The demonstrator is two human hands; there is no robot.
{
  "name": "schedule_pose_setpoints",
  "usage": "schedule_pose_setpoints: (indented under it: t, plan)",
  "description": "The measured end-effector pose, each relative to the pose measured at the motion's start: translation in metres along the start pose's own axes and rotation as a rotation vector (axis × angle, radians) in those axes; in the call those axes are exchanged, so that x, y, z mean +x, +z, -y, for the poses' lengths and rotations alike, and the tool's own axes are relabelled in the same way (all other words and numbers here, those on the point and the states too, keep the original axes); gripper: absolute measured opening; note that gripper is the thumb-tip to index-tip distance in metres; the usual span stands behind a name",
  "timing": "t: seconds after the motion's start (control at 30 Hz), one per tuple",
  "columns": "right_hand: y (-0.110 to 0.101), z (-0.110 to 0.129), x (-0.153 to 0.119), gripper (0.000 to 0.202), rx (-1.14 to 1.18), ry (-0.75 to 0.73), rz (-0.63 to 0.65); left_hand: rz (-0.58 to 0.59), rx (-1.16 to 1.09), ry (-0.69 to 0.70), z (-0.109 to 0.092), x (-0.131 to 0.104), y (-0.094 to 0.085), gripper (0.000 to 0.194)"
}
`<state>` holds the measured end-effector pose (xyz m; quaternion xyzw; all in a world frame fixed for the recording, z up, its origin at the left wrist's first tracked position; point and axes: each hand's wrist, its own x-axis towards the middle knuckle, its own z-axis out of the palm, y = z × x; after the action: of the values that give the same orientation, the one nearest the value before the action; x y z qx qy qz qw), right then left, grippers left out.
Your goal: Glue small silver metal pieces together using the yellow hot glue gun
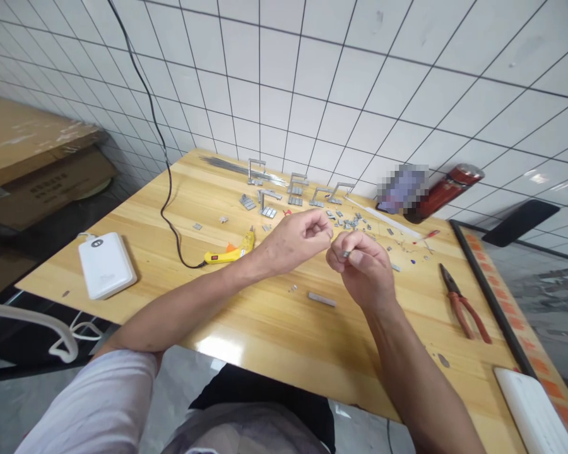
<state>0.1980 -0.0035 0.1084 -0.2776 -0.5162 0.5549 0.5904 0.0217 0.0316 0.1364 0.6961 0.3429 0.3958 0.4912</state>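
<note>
My left hand (296,241) is closed in a pinch above the middle of the wooden table; what its fingertips hold, if anything, is too small to tell. Close to its right, my right hand (363,265) pinches a small grey piece (346,254) between thumb and fingers. Below the hands a grey strip (322,299) lies flat on the table. Behind them stand several grey bracket-like frames (296,189), and many small grey pieces (353,222) are scattered beyond my right hand.
A yellow glue gun (230,253) with a black cable lies left of the hands. Red-handled pliers (464,306) lie right. White power bank (106,265) at left, white device (532,410) at lower right. A red flask (447,192) leans by the tiled wall.
</note>
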Motion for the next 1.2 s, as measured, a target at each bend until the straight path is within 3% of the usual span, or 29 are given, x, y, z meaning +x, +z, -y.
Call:
schedule_pose_setpoints:
  t: [0.4, 0.53, 0.67, 0.8, 0.93, 1.0, 1.1, 1.2]
  plan:
    - [-0.007, 0.000, 0.004, 0.025, 0.024, 0.060, -0.084, 0.113, -0.164, -0.025, -0.003, 0.000, -0.003, 0.013]
    - [-0.005, -0.001, 0.004, 0.026, 0.000, 0.059, -0.103, 0.115, -0.183, -0.071, -0.004, 0.002, -0.006, 0.010]
    - [-0.004, -0.001, 0.003, 0.026, -0.027, 0.043, -0.098, 0.097, -0.182, -0.018, -0.001, 0.005, -0.010, 0.015]
    - [-0.006, 0.004, 0.005, 0.022, -0.071, 0.000, -0.140, 0.084, -0.075, -0.025, 0.015, 0.014, -0.009, 0.015]
    - [-0.016, 0.009, 0.003, 0.014, -0.095, -0.002, -0.244, 0.184, 0.112, -0.089, 0.036, 0.022, -0.002, 0.032]
    - [-0.024, 0.008, -0.005, 0.012, -0.115, 0.026, -0.285, 0.157, 0.200, -0.075, 0.040, 0.025, -0.003, 0.033]
    - [-0.038, 0.001, -0.028, 0.010, -0.189, 0.076, -0.337, 0.033, 0.264, 0.017, 0.039, 0.030, -0.026, 0.015]
    - [-0.051, -0.013, -0.055, 0.012, -0.287, 0.173, -0.357, -0.122, 0.335, 0.120, 0.041, 0.031, -0.072, 0.004]
